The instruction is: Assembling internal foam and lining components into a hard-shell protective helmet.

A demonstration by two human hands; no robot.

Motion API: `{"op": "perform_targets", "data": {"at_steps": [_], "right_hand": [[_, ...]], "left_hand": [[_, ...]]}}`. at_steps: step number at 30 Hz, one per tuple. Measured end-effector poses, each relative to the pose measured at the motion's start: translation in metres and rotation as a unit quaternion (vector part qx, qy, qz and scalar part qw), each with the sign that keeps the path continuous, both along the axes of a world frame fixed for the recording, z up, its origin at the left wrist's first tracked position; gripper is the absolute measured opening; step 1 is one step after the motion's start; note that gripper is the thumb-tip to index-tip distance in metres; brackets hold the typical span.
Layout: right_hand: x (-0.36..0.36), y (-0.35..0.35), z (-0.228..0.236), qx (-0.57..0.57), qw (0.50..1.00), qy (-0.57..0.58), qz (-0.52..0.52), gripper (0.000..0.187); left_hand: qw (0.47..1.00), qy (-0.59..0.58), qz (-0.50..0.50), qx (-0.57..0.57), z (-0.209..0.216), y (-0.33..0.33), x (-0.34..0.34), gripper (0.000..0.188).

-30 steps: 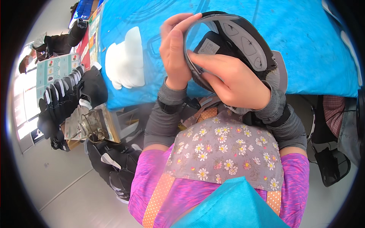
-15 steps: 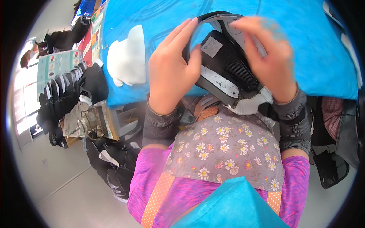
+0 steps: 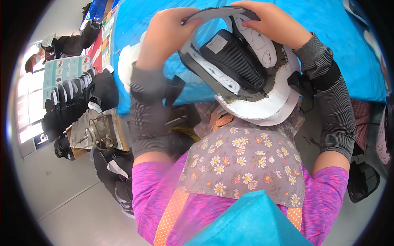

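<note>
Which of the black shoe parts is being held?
The shoe part with the mesh tongue, pinched at its far rim by left hand and right hand; no hand touches the row of parts at left.

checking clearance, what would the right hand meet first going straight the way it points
The shoe upper, its far edge in the right hand; beyond that, perhaps the left hand, though depth is unclear.
</note>
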State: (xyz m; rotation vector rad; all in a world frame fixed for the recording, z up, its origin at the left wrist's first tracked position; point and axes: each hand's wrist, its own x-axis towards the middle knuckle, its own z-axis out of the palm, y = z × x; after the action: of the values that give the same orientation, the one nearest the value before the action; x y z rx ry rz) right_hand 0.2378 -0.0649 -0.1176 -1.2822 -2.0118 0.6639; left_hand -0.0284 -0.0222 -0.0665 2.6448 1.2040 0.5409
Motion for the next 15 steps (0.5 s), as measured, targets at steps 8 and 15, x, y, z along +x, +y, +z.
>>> {"op": "perform_targets", "data": {"at_steps": [8,15], "right_hand": [[0.016,0.03,0.006,-0.1,0.988,-0.032,0.117,0.045],[0.004,0.032,0.009,-0.111,0.984,-0.057,0.128,0.045]], "left_hand": [[0.983,0.04,-0.122,-0.127,0.005,0.014,-0.016,0.029],[0.994,0.074,-0.08,-0.023,-0.008,0.015,-0.021,0.028]]}}
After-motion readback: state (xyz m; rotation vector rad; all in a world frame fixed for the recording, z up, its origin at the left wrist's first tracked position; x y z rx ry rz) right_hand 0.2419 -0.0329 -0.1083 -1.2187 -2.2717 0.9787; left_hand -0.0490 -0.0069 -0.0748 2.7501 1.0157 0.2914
